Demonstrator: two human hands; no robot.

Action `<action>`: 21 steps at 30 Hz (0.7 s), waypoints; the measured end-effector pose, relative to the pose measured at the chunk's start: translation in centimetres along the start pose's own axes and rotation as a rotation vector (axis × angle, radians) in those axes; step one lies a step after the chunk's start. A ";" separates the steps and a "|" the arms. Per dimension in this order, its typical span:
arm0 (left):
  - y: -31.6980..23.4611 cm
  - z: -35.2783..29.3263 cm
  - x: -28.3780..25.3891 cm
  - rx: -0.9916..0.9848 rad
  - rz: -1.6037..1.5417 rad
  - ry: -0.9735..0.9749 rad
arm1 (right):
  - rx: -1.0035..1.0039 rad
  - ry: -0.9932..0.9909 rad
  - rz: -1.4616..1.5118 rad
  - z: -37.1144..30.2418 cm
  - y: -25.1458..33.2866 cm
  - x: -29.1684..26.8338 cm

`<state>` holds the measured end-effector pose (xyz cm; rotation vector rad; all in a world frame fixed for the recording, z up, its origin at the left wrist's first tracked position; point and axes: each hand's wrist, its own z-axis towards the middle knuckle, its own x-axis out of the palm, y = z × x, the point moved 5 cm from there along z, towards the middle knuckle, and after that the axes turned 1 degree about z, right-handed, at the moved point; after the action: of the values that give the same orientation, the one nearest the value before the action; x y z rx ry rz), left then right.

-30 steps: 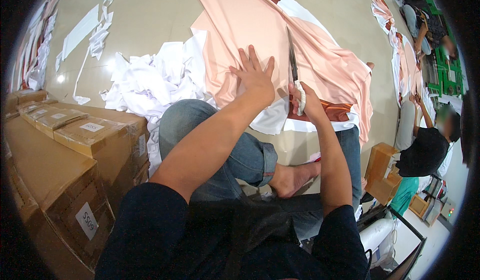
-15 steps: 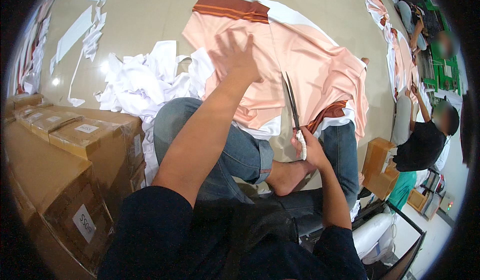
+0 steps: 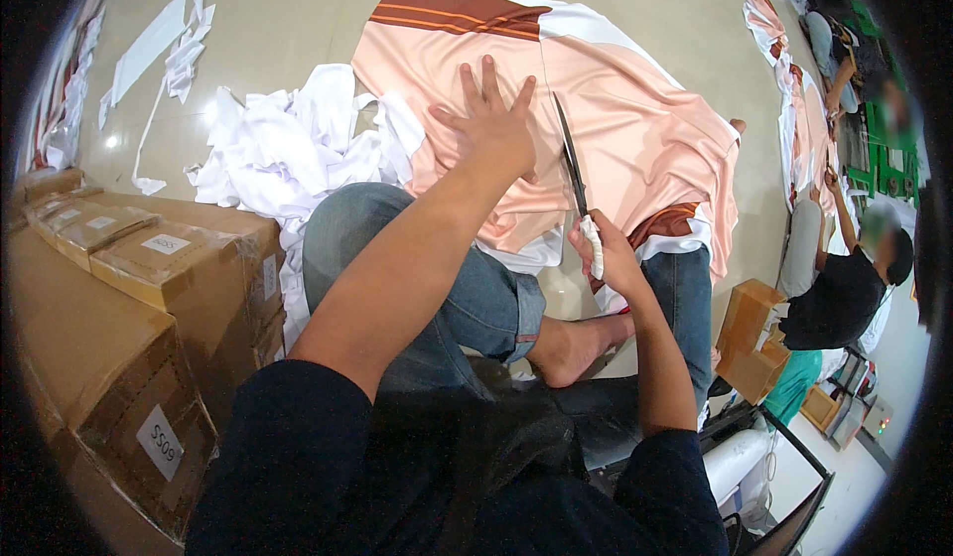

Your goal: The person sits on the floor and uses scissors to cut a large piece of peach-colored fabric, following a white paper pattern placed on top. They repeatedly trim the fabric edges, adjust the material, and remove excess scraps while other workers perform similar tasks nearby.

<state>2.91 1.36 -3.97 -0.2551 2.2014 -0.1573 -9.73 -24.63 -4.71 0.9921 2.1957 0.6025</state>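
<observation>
While boxes [image 3: 199, 278] stand left, pink fabric [image 3: 620, 124] overlies glossy floor [image 3: 283, 20]

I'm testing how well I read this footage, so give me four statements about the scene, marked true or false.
1. The right hand holds scissors. True.
2. Both hands grip a tool. False: the left hand is spread open on the peach fabric.
3. A white cloth heap lies left of the peach fabric. True.
4. A green band crosses the fabric's far end. False: the brown band has orange lines.
</observation>
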 end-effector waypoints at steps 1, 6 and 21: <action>0.0 0.0 0.0 -0.004 -0.004 0.007 | -0.002 -0.031 -0.055 0.0 0.4 0.2; -0.1 -0.2 -0.4 -0.013 -0.010 0.017 | 0.042 -0.018 -0.027 -0.4 1.6 0.9; 0.0 0.0 -0.1 -0.038 0.014 0.012 | 0.018 0.012 0.095 3.4 5.7 1.3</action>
<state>2.97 1.39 -3.90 -0.2610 2.2192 -0.1092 -5.25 -19.68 -3.93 1.1106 2.1774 0.6339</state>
